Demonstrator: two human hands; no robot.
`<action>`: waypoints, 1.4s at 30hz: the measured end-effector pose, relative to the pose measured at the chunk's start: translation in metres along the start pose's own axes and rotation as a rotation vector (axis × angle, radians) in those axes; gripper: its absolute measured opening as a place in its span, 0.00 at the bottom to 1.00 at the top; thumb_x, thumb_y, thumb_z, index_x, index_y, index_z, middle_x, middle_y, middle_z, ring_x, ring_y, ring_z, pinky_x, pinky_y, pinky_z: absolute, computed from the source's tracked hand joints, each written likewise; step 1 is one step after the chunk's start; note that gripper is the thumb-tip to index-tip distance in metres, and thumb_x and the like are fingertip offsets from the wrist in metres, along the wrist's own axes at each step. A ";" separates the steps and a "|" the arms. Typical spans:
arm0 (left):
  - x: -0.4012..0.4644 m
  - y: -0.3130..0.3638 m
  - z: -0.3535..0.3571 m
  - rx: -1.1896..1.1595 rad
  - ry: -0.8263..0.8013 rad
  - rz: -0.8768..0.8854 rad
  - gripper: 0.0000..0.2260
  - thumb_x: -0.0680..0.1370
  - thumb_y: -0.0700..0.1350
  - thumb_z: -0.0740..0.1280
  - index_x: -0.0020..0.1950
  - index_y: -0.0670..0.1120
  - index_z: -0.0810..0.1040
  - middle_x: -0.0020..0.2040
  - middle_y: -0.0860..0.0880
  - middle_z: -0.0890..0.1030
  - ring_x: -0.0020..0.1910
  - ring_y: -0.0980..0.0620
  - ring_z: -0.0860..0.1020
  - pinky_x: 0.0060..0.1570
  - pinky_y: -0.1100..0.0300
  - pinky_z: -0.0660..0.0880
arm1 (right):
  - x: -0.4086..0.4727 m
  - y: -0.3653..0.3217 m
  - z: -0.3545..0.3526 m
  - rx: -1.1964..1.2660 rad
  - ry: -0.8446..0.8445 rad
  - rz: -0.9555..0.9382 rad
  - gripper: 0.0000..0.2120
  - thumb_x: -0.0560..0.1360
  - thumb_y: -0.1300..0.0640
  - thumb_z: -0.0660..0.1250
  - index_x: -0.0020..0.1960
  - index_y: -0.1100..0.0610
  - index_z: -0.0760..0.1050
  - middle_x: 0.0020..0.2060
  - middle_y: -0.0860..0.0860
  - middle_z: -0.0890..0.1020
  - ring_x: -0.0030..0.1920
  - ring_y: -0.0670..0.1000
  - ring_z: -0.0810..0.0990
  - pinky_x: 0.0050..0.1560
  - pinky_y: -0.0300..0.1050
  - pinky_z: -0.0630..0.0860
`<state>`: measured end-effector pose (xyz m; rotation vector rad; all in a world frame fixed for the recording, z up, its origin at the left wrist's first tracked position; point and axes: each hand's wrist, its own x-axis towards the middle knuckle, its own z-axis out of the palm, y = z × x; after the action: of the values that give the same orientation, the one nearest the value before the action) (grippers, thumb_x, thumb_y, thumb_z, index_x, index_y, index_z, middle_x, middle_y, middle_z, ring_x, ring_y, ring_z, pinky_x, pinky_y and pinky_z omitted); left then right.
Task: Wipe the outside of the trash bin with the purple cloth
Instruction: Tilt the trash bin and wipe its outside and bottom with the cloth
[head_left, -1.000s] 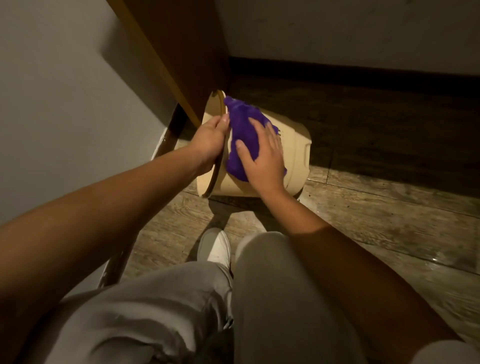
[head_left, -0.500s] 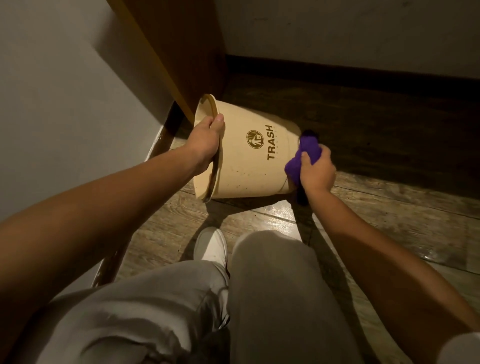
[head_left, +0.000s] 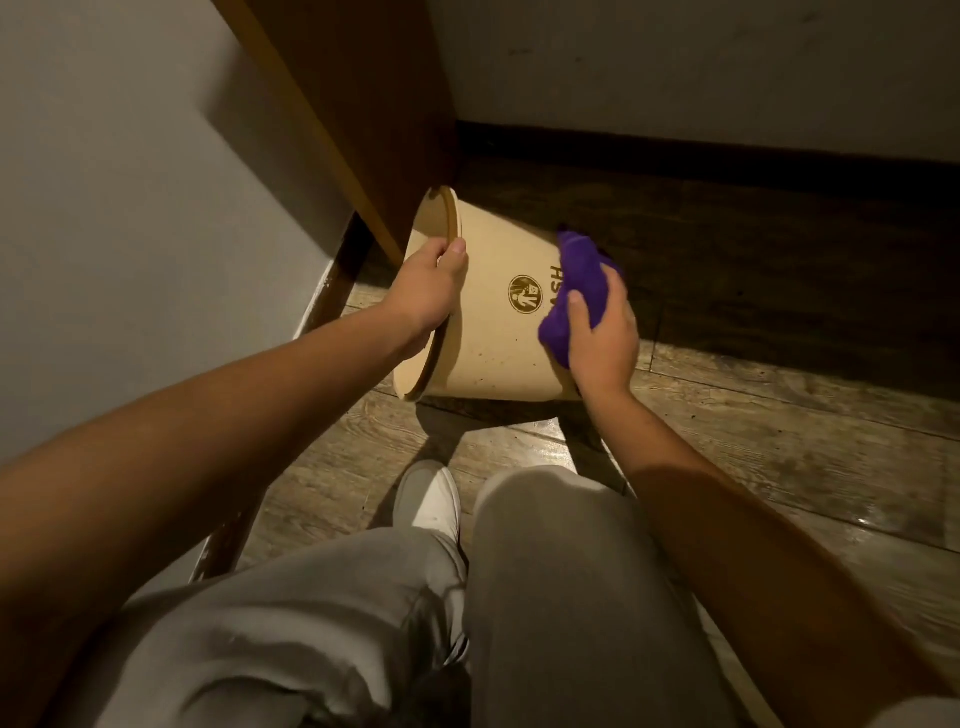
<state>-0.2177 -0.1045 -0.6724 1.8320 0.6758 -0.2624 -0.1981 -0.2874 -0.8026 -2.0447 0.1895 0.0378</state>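
**Bin tipped on its side, cloth pressed to its wall**

The cream trash bin (head_left: 493, 338) lies tilted on the wooden floor (head_left: 779, 426), its open mouth turned toward nine o'clock and its base toward three o'clock. It sits close against a brown wooden panel (head_left: 363, 130) that rises at about eleven o'clock from it. The left hand (head_left: 428, 296) grips the rim, fingers (head_left: 441, 249) hooked over the edge into the opening and thumb lying on the outer wall. The right hand (head_left: 602, 338) is clenched around the bunched purple cloth (head_left: 576, 286), pressing it flat against the bin's outside near the base end. The cloth covers part of the printed lettering; only a round brown emblem (head_left: 524, 295) and a few letters beside it show. Small dark specks dot the wall below the emblem. The person crouches at six o'clock from the bin, grey trousers (head_left: 545, 597) filling the lower view and one white shoe (head_left: 428, 499) planted on the floor between the knees. A pale wall (head_left: 130, 208) runs along the nine o'clock side
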 end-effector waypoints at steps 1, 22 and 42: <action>0.001 0.000 -0.001 -0.005 0.005 -0.006 0.20 0.88 0.53 0.54 0.77 0.46 0.70 0.71 0.43 0.76 0.71 0.42 0.74 0.75 0.40 0.69 | 0.002 0.006 -0.002 -0.008 0.016 0.047 0.25 0.84 0.44 0.60 0.79 0.49 0.63 0.68 0.52 0.76 0.65 0.55 0.77 0.58 0.48 0.74; -0.020 -0.004 -0.001 -0.218 -0.329 -0.132 0.15 0.77 0.31 0.59 0.59 0.43 0.76 0.47 0.46 0.78 0.46 0.50 0.78 0.46 0.61 0.76 | -0.025 -0.074 0.002 0.132 -0.171 -0.265 0.26 0.82 0.45 0.63 0.78 0.48 0.66 0.71 0.48 0.75 0.68 0.49 0.75 0.64 0.45 0.74; -0.010 -0.026 -0.024 -0.230 -0.047 -0.135 0.21 0.86 0.53 0.61 0.78 0.48 0.69 0.65 0.45 0.81 0.62 0.44 0.81 0.58 0.48 0.79 | 0.013 0.055 -0.026 -0.118 0.053 0.352 0.22 0.79 0.51 0.70 0.71 0.48 0.72 0.62 0.54 0.81 0.60 0.59 0.80 0.55 0.49 0.75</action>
<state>-0.2435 -0.0800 -0.6798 1.5596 0.7657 -0.3034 -0.1949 -0.3368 -0.8409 -2.1077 0.5906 0.2168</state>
